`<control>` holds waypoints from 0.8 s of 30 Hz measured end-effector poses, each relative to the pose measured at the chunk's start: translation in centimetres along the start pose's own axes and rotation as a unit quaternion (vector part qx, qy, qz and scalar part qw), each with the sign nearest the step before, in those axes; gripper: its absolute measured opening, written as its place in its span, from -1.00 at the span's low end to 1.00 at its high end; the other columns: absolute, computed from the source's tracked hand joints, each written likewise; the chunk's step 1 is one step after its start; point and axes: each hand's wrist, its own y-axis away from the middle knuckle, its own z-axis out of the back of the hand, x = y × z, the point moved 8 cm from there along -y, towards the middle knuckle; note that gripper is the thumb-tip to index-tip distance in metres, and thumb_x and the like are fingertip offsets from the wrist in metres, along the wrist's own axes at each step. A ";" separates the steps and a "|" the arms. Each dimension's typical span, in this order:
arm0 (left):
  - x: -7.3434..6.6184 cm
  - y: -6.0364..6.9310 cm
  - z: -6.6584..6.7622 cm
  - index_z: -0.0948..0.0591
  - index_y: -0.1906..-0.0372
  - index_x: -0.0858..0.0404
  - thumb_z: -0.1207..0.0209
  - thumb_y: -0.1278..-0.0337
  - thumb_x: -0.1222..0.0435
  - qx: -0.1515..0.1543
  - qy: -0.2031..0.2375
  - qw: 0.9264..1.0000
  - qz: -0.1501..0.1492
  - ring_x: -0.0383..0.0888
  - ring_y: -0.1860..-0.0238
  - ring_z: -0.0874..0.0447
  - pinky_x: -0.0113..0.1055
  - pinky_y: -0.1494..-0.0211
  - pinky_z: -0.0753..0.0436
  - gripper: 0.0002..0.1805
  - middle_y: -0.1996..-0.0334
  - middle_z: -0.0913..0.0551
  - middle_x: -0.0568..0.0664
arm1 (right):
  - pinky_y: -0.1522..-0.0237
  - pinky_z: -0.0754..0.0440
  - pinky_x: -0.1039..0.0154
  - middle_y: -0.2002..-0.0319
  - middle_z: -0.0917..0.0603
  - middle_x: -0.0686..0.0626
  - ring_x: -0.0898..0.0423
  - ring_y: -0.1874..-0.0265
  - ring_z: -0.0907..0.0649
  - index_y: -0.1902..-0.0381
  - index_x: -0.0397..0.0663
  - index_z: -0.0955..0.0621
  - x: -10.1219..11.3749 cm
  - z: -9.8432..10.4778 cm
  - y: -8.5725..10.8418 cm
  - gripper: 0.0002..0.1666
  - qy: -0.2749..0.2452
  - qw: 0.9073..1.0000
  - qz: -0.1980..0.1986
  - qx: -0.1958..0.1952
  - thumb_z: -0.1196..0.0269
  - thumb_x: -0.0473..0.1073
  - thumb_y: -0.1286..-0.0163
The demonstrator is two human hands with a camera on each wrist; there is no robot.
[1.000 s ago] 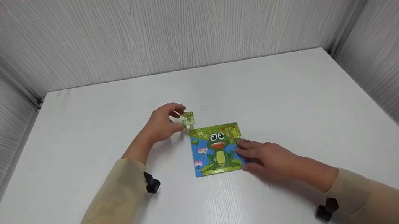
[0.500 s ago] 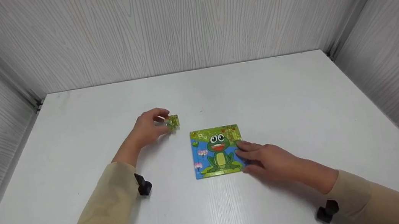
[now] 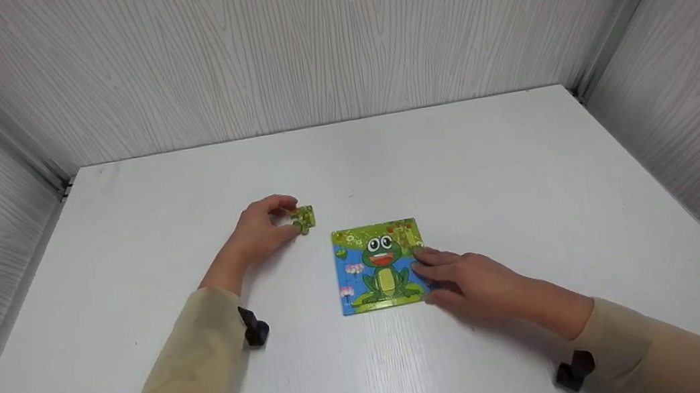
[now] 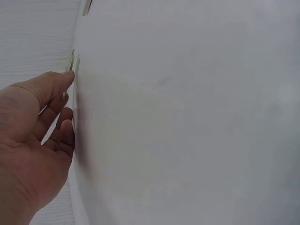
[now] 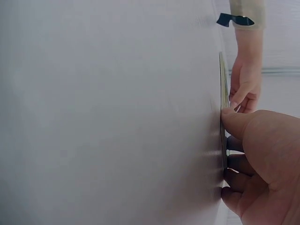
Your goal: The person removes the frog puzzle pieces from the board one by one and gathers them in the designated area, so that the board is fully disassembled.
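In the head view, a square frog jigsaw puzzle (image 3: pixel 381 267) lies flat on the white table, showing a green frog, blue water and pink flowers. My right hand (image 3: pixel 479 281) rests at its right edge, fingertips over the border and thumb by the lower corner. In the right wrist view the puzzle (image 5: pixel 223 77) shows edge-on beneath that thumb. Up and left of the puzzle, my left hand (image 3: pixel 260 232) pinches a small green puzzle piece (image 3: pixel 304 217) between thumb and fingers. The left wrist view shows the piece (image 4: pixel 71 61) as a thin edge at the thumb tip.
The white table (image 3: pixel 374 376) is bounded by a grey wood-grain back panel (image 3: pixel 329 37) and side panels. Both sleeves are beige, each with a black wrist mount, such as the left wrist mount (image 3: pixel 254 327).
My left hand has moved left, away from the puzzle's upper left corner, with the piece in its fingers; it dropped slightly lower over the last half second. The right hand has stayed on the puzzle's edge.
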 end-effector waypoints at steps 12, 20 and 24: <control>0.3 -0.2 -0.2 -0.54 -0.43 0.22 -0.33 -0.36 0.28 0.004 0.002 1.000 0.005 0.03 -0.39 -0.45 -0.01 -0.52 -0.34 -0.43 -0.31 -0.59 0.06 | -0.40 -0.48 -0.11 -0.60 -0.32 -0.10 -0.11 -0.54 -0.38 -0.57 -0.07 -0.43 0.0 -0.1 0.0 -0.27 0.003 1.000 -0.009 0.006 -0.31 0.06 -0.58; 0.3 -0.1 -0.1 -0.53 -0.44 0.25 -0.32 -0.39 0.30 0.004 0.009 1.000 -0.002 0.06 -0.41 -0.44 0.01 -0.52 -0.33 -0.43 -0.32 -0.58 0.09 | -0.41 -0.47 -0.10 -0.61 -0.32 -0.09 -0.08 -0.57 -0.34 -0.57 -0.07 -0.42 -0.1 0.0 0.0 -0.26 -0.003 1.000 -0.014 0.008 -0.31 0.06 -0.57; 0.3 -0.1 -0.2 -0.52 -0.45 0.25 -0.31 -0.39 0.31 0.006 0.007 1.000 -0.003 0.06 -0.42 -0.43 0.01 -0.53 -0.32 -0.43 -0.34 -0.57 0.10 | -0.42 -0.46 -0.10 -0.61 -0.32 -0.09 -0.07 -0.57 -0.34 -0.57 -0.08 -0.42 -0.1 0.0 0.0 -0.26 -0.005 1.000 -0.013 0.009 -0.31 0.05 -0.57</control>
